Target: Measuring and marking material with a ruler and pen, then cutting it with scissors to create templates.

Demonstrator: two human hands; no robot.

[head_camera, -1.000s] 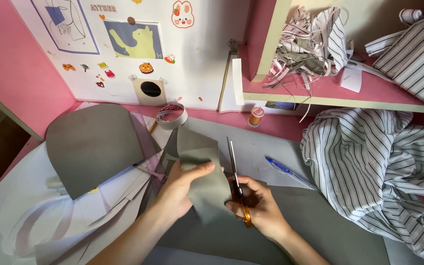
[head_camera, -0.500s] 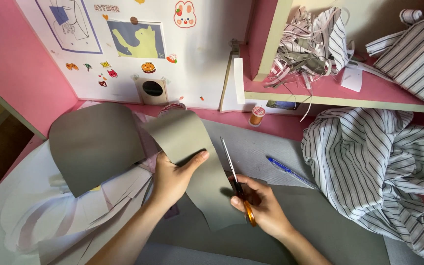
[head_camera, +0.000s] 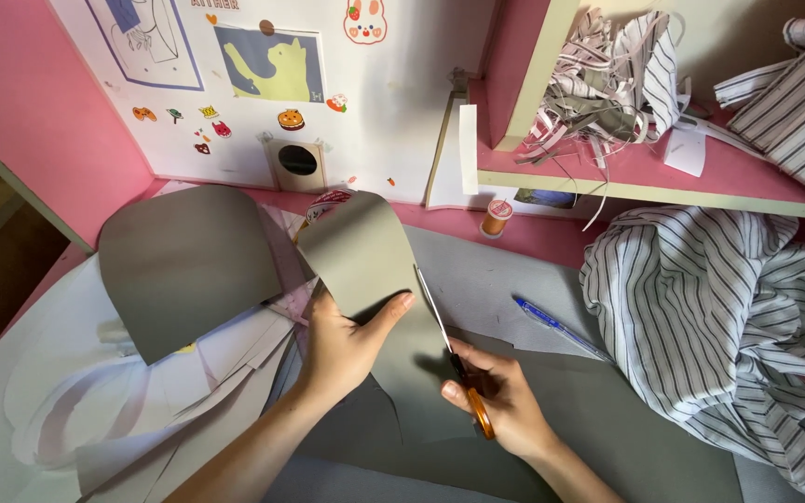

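Note:
My left hand (head_camera: 347,340) grips a grey sheet of fabric-like material (head_camera: 358,247), holding its rounded upper part upright. My right hand (head_camera: 505,401) holds orange-handled scissors (head_camera: 447,346) with the blades open along the right edge of that grey piece. The piece rises from a larger grey sheet (head_camera: 598,419) lying flat on the table. A second cut grey piece (head_camera: 184,265) with a rounded top lies to the left.
White paper patterns (head_camera: 67,410) lie under the left grey piece. A blue pen (head_camera: 561,328) and an orange thread spool (head_camera: 496,218) lie behind the scissors. Striped fabric (head_camera: 729,317) is heaped at right. A pink shelf (head_camera: 654,182) holds fabric strips.
The grey piece has unfolded and now stands taller in my left hand. The scissors have moved up along its right edge, blades open.

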